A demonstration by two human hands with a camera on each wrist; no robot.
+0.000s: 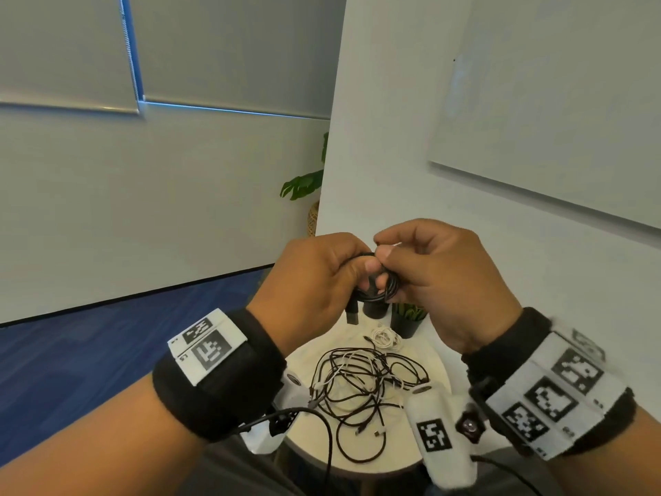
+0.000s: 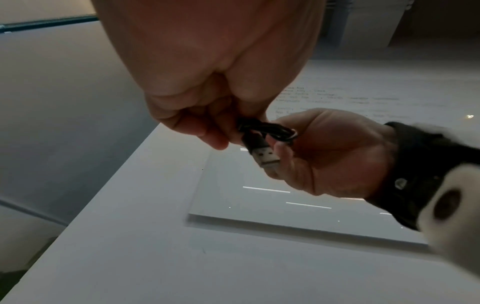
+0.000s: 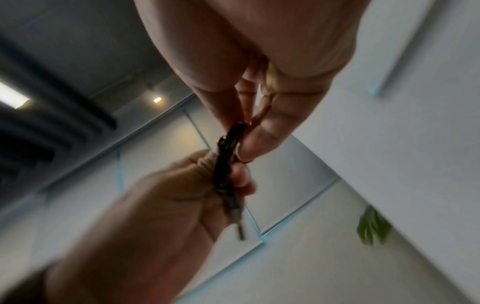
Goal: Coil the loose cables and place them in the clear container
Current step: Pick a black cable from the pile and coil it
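Observation:
A small coil of black cable is held up in the air between both hands, above the round white table. My left hand grips the coil from the left, with its USB plug hanging below the fingers. My right hand pinches the top of the coil with thumb and forefinger. In the left wrist view the coil and the plug sit between the two hands. A tangle of loose black and white cables lies on the table. No clear container is in view.
A small bundle of white cable lies at the back of the table, next to two dark plant pots. A white wall with a whiteboard stands right behind the table. Blue carpet lies to the left.

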